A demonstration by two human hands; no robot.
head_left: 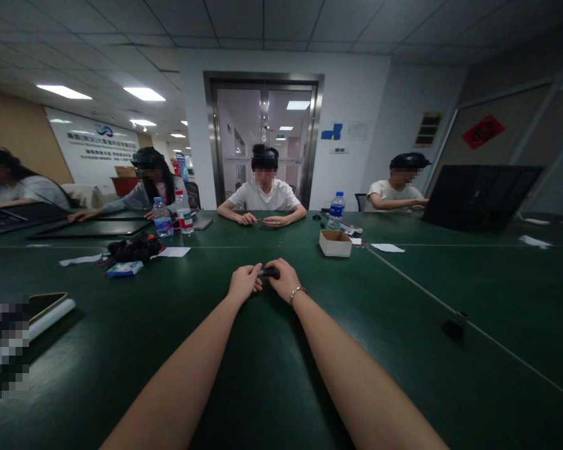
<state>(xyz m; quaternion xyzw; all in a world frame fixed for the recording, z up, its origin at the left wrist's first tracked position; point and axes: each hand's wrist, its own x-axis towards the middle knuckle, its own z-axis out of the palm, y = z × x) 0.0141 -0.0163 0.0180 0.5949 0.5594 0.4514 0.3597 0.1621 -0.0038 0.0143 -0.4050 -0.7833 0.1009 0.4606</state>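
Over the green table, both my hands meet at a small, dark, elongated object with a rounded right end and a thinner, greyish left end. My right hand, with a metal bracelet at its wrist, curls its fingers round the thicker dark part. At the thin end, my left hand is closed with thumb and fingers pinched together. Its fingertips cover that end, so what exactly they grip is hidden. The object is too small to name its kind.
A small open box stands ahead to the right, near a water bottle. Dark tangled items and a blue-white packet lie to the left. A black clip sits at the table seam. Several people sit around the table.
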